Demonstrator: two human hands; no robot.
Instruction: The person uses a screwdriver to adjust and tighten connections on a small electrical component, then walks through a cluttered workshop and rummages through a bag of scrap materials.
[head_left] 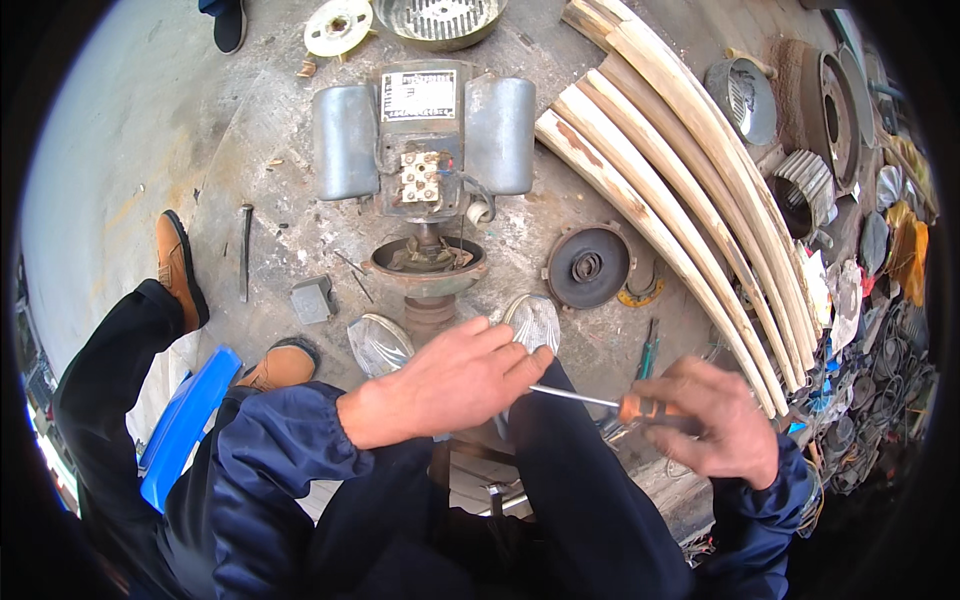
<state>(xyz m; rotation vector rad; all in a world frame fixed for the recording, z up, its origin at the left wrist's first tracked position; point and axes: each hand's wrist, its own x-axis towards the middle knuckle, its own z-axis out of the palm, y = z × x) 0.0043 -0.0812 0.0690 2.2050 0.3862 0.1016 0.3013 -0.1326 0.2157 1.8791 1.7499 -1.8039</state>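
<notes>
My right hand (710, 420) grips a screwdriver with an orange and black handle (640, 408), its metal shaft pointing left toward my left hand (455, 385). The fingers of my left hand are curled at the shaft's end; what lies under them is hidden. Beyond my hands stands a grey motor (420, 140) with two cylindrical housings and a terminal block (420, 177). Below it sits an open round housing (425, 270) with parts inside. A dark round cover (588, 268) lies to the right, beside a yellow ring (637, 297) and teal-handled pliers (648, 350).
Curved wooden strips (680, 190) run along the right, with metal rings (830, 120) and piled scrap (880, 400) beyond. A metal bar (245, 255) and small block (312, 298) lie left. Another person's tan-booted legs (110, 370) are left, by a blue plastic piece (185, 425).
</notes>
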